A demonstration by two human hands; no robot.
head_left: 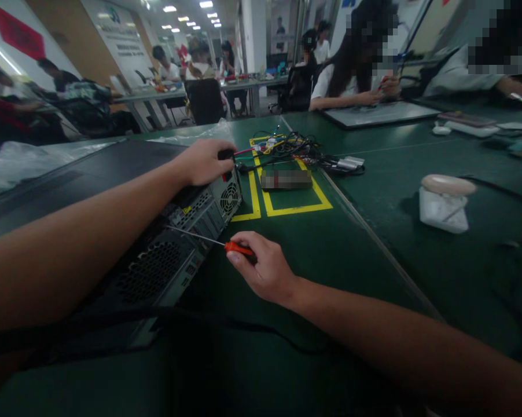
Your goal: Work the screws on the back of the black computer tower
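A black desktop computer case (154, 271) lies on its side at the left, its rear panel with a fan grille (230, 198) turned toward the right. My left hand (208, 162) is closed over the upper rear corner of the case. A black piece shows between thumb and fingers; I cannot tell whether it is a plug or part of the case. My right hand (265, 266) grips the orange-and-black handle of a screwdriver (239, 249). The long thin shaft points left to the rear panel, and its tip meets the case near the slot covers, too dim to see the exact spot.
Beyond the case lies a tangle of cables (298, 145) near yellow tape (296, 211) and a blurred-out block (286, 180). A white earbud case (443, 205) stands open at the right. A black cable (243, 325) crosses the near side. People sit across the green table (360, 260).
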